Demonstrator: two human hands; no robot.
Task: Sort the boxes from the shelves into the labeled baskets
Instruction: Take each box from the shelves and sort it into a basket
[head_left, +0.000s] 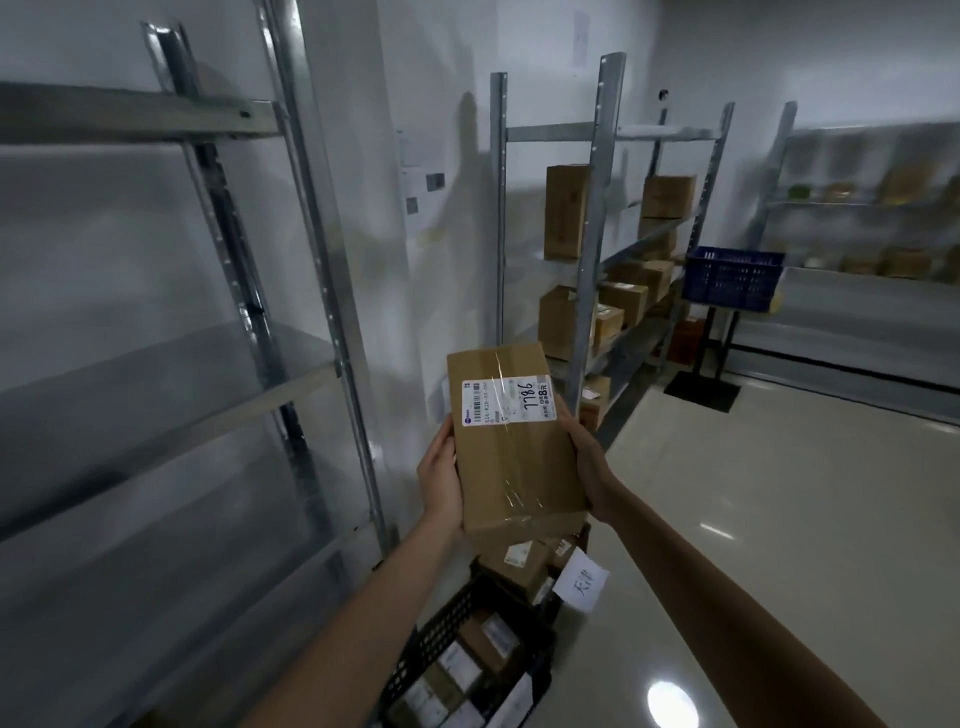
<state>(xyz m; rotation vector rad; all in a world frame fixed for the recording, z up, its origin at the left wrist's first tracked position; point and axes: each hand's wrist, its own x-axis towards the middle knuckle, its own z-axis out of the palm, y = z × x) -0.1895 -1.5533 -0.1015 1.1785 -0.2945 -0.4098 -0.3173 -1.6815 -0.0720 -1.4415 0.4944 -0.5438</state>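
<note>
A brown cardboard box (511, 467) with a white shipping label marked 7786 is held up in front of me. My left hand (440, 480) grips its left side and my right hand (589, 467) grips its right side. Below the box, on the floor, stand two black baskets: the near one (431, 639) holds several small boxes, and the farther one (550, 597) carries a white handwritten label (581, 579) and also holds boxes. A metal shelf unit (587, 270) ahead bears several more cardboard boxes (566, 210).
A bare metal shelf rack (311, 260) stands close on my left. A blue basket (733, 279) rests on a black stand at the back. Another shelf with goods (883, 208) lines the right wall. Glossy floor (779, 519) spreads to the right.
</note>
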